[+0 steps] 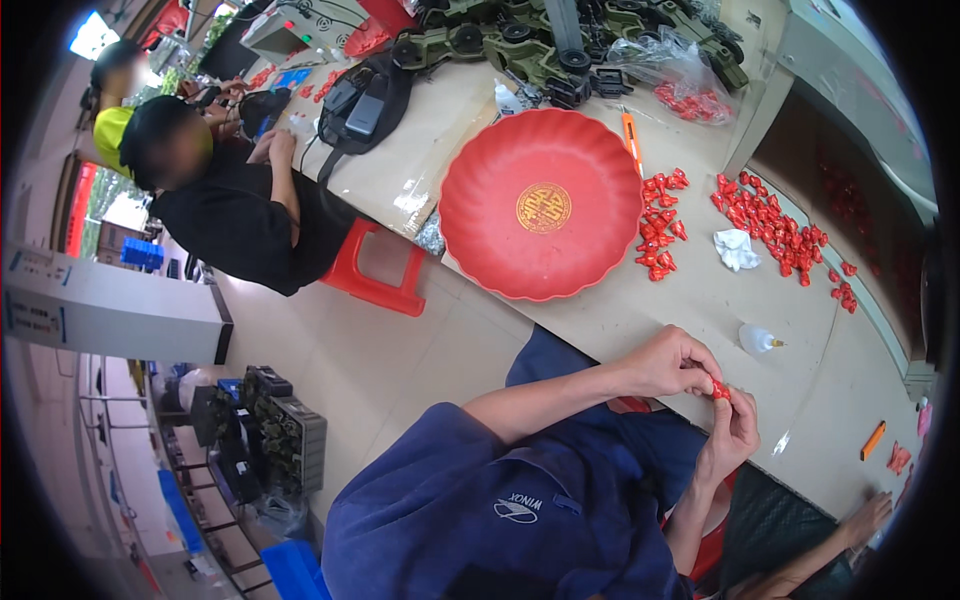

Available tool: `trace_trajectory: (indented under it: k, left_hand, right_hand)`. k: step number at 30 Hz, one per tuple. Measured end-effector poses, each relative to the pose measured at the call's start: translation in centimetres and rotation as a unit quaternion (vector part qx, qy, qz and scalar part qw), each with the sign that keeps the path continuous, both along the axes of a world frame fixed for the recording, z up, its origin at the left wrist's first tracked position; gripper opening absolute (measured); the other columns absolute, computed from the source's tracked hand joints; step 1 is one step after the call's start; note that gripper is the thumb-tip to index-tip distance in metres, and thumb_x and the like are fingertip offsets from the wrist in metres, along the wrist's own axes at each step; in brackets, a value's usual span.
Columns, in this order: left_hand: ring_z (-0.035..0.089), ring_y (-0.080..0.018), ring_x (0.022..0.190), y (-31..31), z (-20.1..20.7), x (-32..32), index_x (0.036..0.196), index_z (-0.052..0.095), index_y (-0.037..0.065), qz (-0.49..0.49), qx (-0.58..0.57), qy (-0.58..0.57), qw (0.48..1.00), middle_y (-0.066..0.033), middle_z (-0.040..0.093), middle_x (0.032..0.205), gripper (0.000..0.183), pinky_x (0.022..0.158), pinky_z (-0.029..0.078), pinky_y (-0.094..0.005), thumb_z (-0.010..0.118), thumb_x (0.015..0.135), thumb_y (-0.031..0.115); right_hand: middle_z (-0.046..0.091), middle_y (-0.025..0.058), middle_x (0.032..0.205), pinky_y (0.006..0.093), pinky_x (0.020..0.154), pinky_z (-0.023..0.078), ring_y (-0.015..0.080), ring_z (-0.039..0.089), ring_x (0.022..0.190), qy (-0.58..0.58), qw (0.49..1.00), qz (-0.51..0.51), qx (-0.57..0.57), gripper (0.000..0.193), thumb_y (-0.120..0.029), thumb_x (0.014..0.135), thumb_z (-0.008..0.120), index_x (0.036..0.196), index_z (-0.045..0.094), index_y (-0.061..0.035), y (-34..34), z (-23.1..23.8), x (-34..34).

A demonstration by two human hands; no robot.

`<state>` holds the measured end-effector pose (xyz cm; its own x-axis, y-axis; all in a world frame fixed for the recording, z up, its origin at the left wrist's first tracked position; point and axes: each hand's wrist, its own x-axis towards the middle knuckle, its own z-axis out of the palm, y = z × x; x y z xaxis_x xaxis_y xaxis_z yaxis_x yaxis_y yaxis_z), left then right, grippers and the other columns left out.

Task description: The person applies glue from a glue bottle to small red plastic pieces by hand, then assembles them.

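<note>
My left hand (pixel 672 362) and my right hand (pixel 734 436) meet above the near edge of the workbench. Both are closed, with thumbs and fingertips pinching one small red plastic piece (pixel 719 389) between them. Its exact shape is partly covered by my fingers. Just beyond my hands, a small clear squeeze bottle (pixel 757 339) with a needle tip lies on its side. A group of similar red pieces (pixel 660 222) lies beside a large red scalloped tray (pixel 490 255). Farther right, a bigger pile of red pieces (pixel 775 225) spreads near a crumpled white tissue (pixel 736 249).
Green toy vehicles (pixel 520 50) and a bag of red parts (pixel 692 100) crowd the bench's back. Orange cutters (pixel 631 138) (pixel 873 441) lie on it. A box-like booth (pixel 850 170) stands right. A co-worker's hand (pixel 866 520) is at lower right; another person (pixel 235 215) sits left by a red stool (pixel 375 275).
</note>
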<state>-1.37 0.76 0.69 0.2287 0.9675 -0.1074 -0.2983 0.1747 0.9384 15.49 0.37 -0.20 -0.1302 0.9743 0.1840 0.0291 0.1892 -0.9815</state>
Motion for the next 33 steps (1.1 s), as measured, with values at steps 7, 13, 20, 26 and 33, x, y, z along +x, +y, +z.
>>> trace_trajectory:
  k: [7, 13, 20, 26, 33]
  left_hand:
    - [0.061, -0.0095, 0.073, 0.5, 0.3, 0.0, 0.090, 0.066, -0.003, -0.012, 0.002, 0.015, 1.000, -0.0072, 0.065, 0.079, 0.014, 0.067, 0.050, -0.0227, 0.058, 0.079, -0.003]
    - [0.061, -0.0092, 0.071, 0.2, 0.0, -1.3, 0.090, 0.066, -0.002, 0.028, -0.012, 0.056, 0.998, -0.0069, 0.066, 0.078, 0.013, 0.066, 0.051, -0.0221, 0.058, 0.080, -0.002]
    - [0.058, -0.0059, 0.068, 0.3, 0.1, -0.6, 0.091, 0.066, -0.001, 0.020, 0.000, 0.063, 0.998, -0.0043, 0.066, 0.077, 0.013, 0.063, 0.049, -0.0195, 0.059, 0.081, -0.001]
    - [0.058, -0.0066, 0.070, -0.1, 0.3, -0.3, 0.093, 0.065, -0.001, 0.013, -0.008, 0.033, 0.999, -0.0055, 0.065, 0.082, 0.014, 0.064, 0.048, -0.0187, 0.059, 0.080, -0.002]
    - [0.060, -0.0099, 0.076, -1.1, 0.7, 0.2, 0.089, 0.065, -0.001, 0.054, 0.008, 0.031, 0.998, -0.0072, 0.065, 0.086, 0.013, 0.067, 0.049, -0.0210, 0.063, 0.077, -0.004]
  right_hand:
    - [0.059, 0.0094, 0.086, 0.0238, 0.072, 0.045, 0.0145, 0.055, 0.080, -0.037, 0.998, -0.052, -0.019, 0.013, 0.010, 0.077, 0.057, 0.088, 0.062, 0.0058, -0.2, 0.7, -0.2]
    - [0.062, 0.0106, 0.083, 0.0237, 0.069, 0.045, 0.0156, 0.057, 0.077, 0.032, 0.999, -0.018, -0.027, 0.013, 0.009, 0.075, 0.061, 0.086, 0.064, 0.0044, 0.5, 0.2, -1.8]
    - [0.063, 0.0080, 0.081, 0.0246, 0.067, 0.046, 0.0150, 0.058, 0.075, 0.014, 0.999, -0.035, 0.002, 0.014, 0.007, 0.074, 0.063, 0.086, 0.065, 0.0016, 0.3, 0.2, -0.9]
    - [0.063, 0.0073, 0.079, 0.0246, 0.066, 0.046, 0.0154, 0.058, 0.074, 0.010, 1.000, -0.018, 0.004, 0.014, 0.005, 0.073, 0.065, 0.086, 0.066, 0.0007, 0.4, 0.7, -0.2]
    - [0.065, 0.0088, 0.081, 0.0261, 0.066, 0.046, 0.0174, 0.059, 0.073, -0.057, 0.996, 0.018, 0.071, 0.018, 0.001, 0.069, 0.069, 0.087, 0.067, -0.0004, 0.3, 1.9, 0.7]
